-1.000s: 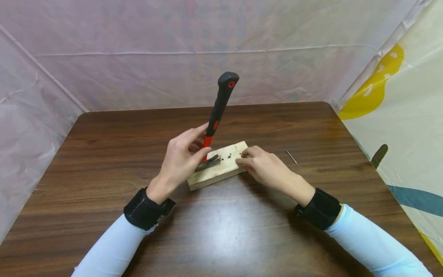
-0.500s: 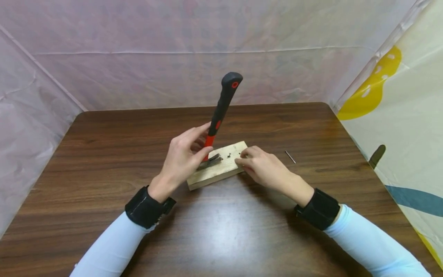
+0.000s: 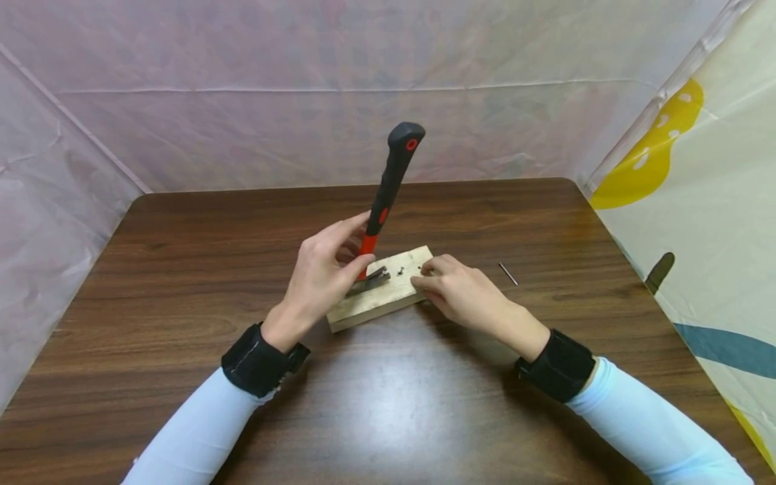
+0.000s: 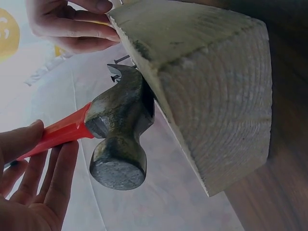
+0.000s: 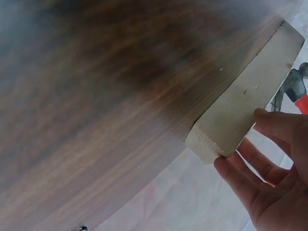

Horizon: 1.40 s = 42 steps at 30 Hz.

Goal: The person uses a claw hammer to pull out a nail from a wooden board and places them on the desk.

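Observation:
My left hand (image 3: 321, 266) holds a claw hammer (image 3: 391, 178) by its red neck, between thumb and fingers. The black handle points up, leaning slightly right. Its steel head (image 4: 118, 113) is low over the top of a pale wooden block (image 3: 366, 310), claw toward the block's middle. In the left wrist view a nail (image 4: 122, 59) sticks out of the block beside the claw tips. My right hand (image 3: 461, 289) grips the block's right end; in the right wrist view the thumb lies along one long edge and a fingertip touches the end corner.
A loose nail (image 3: 508, 273) lies on the brown wood-grain table (image 3: 230, 249), right of the block. Pale sheeting (image 3: 242, 135) hangs behind the table's far edge, and a patterned sheet (image 3: 721, 256) hangs along the right side.
The hammer's handle has tipped slightly to the right, the left hand moving a little with it. My right hand has stayed on the block.

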{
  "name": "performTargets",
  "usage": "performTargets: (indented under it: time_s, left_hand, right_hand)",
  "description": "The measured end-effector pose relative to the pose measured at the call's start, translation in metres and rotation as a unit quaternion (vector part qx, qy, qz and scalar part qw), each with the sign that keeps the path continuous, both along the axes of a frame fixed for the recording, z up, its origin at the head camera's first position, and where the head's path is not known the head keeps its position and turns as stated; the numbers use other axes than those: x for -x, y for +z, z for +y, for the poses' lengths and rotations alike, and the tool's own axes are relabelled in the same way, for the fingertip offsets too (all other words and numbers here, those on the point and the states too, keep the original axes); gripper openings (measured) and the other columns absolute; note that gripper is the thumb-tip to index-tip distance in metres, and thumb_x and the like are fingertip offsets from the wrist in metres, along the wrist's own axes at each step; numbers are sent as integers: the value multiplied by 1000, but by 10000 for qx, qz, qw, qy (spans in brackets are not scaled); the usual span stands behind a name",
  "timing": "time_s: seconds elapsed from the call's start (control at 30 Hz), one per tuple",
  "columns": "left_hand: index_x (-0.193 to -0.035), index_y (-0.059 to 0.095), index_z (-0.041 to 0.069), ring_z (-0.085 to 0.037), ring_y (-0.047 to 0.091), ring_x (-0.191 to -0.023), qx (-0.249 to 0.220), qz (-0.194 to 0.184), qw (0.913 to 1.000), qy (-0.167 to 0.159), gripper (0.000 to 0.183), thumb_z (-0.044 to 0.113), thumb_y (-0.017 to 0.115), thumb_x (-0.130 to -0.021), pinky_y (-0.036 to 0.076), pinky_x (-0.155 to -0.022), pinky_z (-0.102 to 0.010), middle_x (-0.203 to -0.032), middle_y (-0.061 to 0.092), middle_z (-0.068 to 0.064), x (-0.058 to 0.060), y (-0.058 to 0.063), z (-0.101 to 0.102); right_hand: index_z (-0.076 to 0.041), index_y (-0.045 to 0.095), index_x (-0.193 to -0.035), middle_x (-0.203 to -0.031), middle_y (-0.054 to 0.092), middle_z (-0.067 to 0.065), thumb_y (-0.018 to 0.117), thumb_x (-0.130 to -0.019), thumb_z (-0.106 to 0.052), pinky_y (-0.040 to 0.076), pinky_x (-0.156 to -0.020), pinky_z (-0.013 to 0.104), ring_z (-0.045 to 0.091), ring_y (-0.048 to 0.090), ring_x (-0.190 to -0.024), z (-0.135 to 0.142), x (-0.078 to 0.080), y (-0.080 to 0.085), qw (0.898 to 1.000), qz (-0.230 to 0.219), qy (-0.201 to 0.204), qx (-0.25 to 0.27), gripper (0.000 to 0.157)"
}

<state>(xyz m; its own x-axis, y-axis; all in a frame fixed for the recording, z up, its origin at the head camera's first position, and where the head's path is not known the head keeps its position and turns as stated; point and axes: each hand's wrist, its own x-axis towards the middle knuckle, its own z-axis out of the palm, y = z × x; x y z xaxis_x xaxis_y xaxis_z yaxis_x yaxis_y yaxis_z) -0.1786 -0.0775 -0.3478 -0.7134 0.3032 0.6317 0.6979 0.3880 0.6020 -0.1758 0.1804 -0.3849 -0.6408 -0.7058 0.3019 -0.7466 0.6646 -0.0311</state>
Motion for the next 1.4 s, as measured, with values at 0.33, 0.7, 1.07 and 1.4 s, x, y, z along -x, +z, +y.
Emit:
performTargets:
  time_s: [0.33, 0.7, 1.07, 1.4]
  left_hand:
    - [-134, 58, 5, -15, 65, -76, -20, 58, 10000, 71, 61, -7, 80, -78, 52, -63, -20, -100, 65, -5, 2, -3, 0]
    - [-126, 58, 4, -14, 63, -74, 17, -77, 9998, 159, 53, -7, 79, -79, 51, -62, -20, -97, 64, -5, 1, 1, 2]
    - [-123, 54, 3, -15, 63, -75, -41, -118, 9998, 156, 53, -9, 79, -78, 51, -61, -20, -97, 63, -5, 0, 2, 0]
    - [-122, 51, 4, -17, 65, -77, -91, -286, 9994, 180, 52, -9, 77, -79, 52, -62, -20, -96, 64, -5, -4, 3, -2]
  right_hand:
    - [-17, 74, -114, -109, 60, 7, 73, -89, -12, 52, -58, 29, 23, 58, -99, -1, 0, -1, 10000, -12, 12, 9, 25]
    - [-17, 74, -114, -110, 60, 7, 72, -90, -13, 52, -59, 30, 23, 58, -102, 0, 0, -2, 10000, -2, 16, -6, 25]
    - [-16, 74, -114, -110, 60, 7, 73, -89, -13, 53, -59, 30, 24, 58, -103, 0, -1, 0, 10000, -20, -9, 10, 25]
    - [-16, 74, -114, -111, 59, 7, 74, -89, -14, 53, -61, 31, 23, 57, -104, 1, 0, 0, 10000, -41, -27, -7, 26]
